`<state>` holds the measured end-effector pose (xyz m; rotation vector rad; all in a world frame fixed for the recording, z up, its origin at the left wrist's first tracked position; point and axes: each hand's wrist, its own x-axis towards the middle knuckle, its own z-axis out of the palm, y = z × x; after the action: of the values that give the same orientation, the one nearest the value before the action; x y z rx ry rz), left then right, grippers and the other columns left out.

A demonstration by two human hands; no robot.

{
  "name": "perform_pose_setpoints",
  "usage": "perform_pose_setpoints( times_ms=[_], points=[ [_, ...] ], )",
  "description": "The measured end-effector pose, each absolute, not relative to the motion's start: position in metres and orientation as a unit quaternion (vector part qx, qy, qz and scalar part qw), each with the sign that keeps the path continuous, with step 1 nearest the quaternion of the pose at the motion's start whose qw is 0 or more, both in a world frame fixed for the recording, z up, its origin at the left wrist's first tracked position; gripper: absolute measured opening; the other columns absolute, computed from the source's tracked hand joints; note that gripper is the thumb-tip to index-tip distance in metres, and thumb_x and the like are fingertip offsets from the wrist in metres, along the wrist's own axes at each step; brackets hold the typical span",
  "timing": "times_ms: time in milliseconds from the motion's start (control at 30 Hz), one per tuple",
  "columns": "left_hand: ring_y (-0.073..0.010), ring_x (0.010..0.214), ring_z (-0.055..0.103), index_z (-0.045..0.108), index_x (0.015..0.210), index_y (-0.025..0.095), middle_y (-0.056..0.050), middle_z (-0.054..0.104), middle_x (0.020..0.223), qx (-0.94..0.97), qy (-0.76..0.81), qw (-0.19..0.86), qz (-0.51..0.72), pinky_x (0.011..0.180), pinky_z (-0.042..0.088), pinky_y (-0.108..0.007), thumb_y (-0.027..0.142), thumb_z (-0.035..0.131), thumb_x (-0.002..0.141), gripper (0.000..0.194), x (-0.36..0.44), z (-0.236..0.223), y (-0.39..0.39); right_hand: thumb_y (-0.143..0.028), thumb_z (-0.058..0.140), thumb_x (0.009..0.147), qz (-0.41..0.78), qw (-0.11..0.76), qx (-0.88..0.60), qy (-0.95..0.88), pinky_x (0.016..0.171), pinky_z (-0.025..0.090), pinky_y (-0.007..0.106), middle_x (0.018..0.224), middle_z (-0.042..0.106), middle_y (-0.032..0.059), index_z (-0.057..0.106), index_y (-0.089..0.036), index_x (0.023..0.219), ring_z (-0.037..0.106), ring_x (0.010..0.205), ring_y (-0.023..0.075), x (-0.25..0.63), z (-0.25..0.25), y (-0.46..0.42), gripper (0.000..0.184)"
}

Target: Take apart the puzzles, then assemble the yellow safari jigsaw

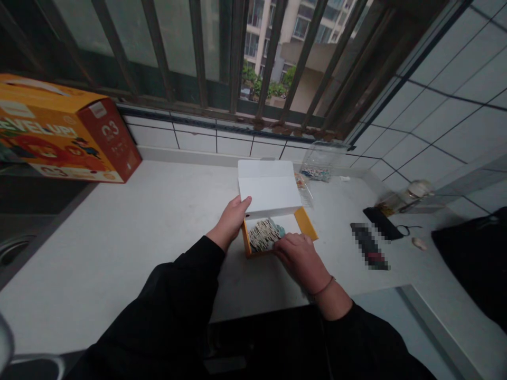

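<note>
Between left hand [231,220] and right hand [301,259] lie boxed pieces [263,235].

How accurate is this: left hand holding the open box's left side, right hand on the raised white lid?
The right hand isn't on the raised white lid: the head view shows it lower, at the front of the open box, beside the pieces. The left hand does hold the left side.

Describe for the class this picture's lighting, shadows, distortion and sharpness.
Head view: dim, flat light, brightest outside beyond the window bars; head view: soft shadow darkens the counter below the open box; head view: bars and wall tiles lean, suggesting wide-angle distortion; head view: a dark item is pixelated; head view: the pieces inside the box lack fine detail.
</note>
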<state>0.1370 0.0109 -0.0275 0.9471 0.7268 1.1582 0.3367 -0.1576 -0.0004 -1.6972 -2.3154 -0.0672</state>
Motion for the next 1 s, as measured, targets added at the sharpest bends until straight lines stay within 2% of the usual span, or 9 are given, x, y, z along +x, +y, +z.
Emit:
perform_pose_setpoints(
  times_ms=[133, 267, 467, 667, 833, 1000],
  points=[
    [-0.0275, 0.109, 0.079, 0.077, 0.113, 0.019, -0.012, 0.085, 0.117, 0.459, 0.293, 0.669, 0.505, 0.105, 0.060, -0.044, 0.051, 0.076, 0.100, 0.035, 0.135, -0.024, 0.011, -0.030, 0.069, 0.112, -0.076, 0.177, -0.547, -0.815, 0.093, 0.036, 0.041, 0.102, 0.077, 0.0034, 0.076, -0.028, 0.110, 0.066, 0.095, 0.0249, 0.354, 0.007, -0.164, 0.007],
    [-0.0231, 0.099, 0.078, 0.075, 0.119, 0.019, -0.012, 0.084, 0.111, 0.473, 0.292, 0.674, 0.487, 0.093, 0.060, -0.037, 0.062, 0.070, 0.103, 0.047, 0.134, -0.025, 0.014, -0.027, 0.061, 0.115, -0.115, 0.203, -0.555, -0.799, 0.096, 0.035, 0.042, 0.106, 0.078, 0.0051, 0.075, -0.027, 0.113, 0.066, 0.099, 0.0253, 0.389, 0.039, -0.168, 0.014],
    [-0.0196, 0.084, 0.073, 0.074, 0.111, 0.018, -0.011, 0.085, 0.102, 0.516, 0.312, 0.649, 0.464, 0.083, 0.056, -0.035, 0.066, 0.070, 0.101, 0.049, 0.134, -0.024, 0.013, -0.030, 0.063, 0.111, -0.221, 0.161, -0.602, -0.750, 0.089, 0.038, 0.042, 0.106, 0.077, 0.0090, 0.076, -0.023, 0.111, 0.068, 0.100, 0.0288, 0.476, 0.069, -0.154, 0.015],
    [-0.0186, 0.074, 0.067, 0.075, 0.099, 0.020, -0.007, 0.080, 0.088, 0.557, 0.335, 0.630, 0.426, 0.077, 0.053, -0.034, 0.066, 0.072, 0.097, 0.046, 0.136, -0.026, 0.016, -0.033, 0.062, 0.105, -0.228, 0.067, -0.712, -0.661, 0.079, 0.036, 0.040, 0.108, 0.075, 0.0143, 0.079, -0.020, 0.105, 0.064, 0.100, 0.0317, 0.566, 0.050, -0.115, 0.021],
    [-0.0199, 0.073, 0.067, 0.075, 0.095, 0.021, -0.006, 0.077, 0.082, 0.569, 0.349, 0.615, 0.420, 0.076, 0.052, -0.035, 0.066, 0.070, 0.097, 0.044, 0.135, -0.028, 0.018, -0.028, 0.065, 0.099, -0.147, 0.024, -0.772, -0.618, 0.094, 0.044, 0.044, 0.123, 0.076, 0.0188, 0.079, -0.019, 0.108, 0.064, 0.114, 0.0336, 0.594, 0.023, -0.082, 0.019],
    [-0.0198, 0.072, 0.065, 0.074, 0.094, 0.022, -0.005, 0.075, 0.080, 0.564, 0.351, 0.620, 0.417, 0.075, 0.051, -0.035, 0.064, 0.069, 0.097, 0.043, 0.134, -0.028, 0.019, -0.025, 0.060, 0.097, -0.090, 0.035, -0.764, -0.639, 0.108, 0.042, 0.052, 0.135, 0.074, 0.0187, 0.077, -0.021, 0.114, 0.062, 0.126, 0.0352, 0.587, 0.009, -0.066, 0.025]
  ],
)
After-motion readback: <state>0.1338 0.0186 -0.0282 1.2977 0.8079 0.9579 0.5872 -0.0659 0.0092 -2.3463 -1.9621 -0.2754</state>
